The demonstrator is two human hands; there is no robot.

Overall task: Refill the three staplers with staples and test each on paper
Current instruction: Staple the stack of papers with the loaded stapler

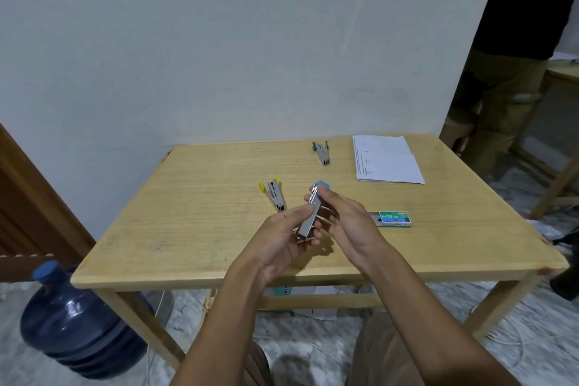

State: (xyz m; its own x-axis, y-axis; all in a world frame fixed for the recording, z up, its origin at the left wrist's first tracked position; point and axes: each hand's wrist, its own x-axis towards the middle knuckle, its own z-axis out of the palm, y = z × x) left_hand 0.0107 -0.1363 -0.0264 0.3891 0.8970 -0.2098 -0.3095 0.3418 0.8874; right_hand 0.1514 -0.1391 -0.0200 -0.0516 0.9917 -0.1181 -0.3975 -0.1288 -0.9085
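Observation:
A metal stapler with a blue end (310, 213) is held above the wooden table (188, 222). My left hand (282, 238) grips its lower part. My right hand (344, 222) holds its upper part, fingers curled near the blue tip. A yellow-tipped stapler (273, 194) lies on the table left of my hands. Farther back lies a green-tipped stapler (322, 152). A green staple box (393, 218), slid partly open, sits to the right of my right hand. White paper sheets (387, 158) rest at the back right of the table.
The table stands against a pale wall (219, 41). A blue water jug (75, 326) is on the floor at the left. Another person (513, 72) stands at the right behind the table. Cables and papers lie on the floor under the table.

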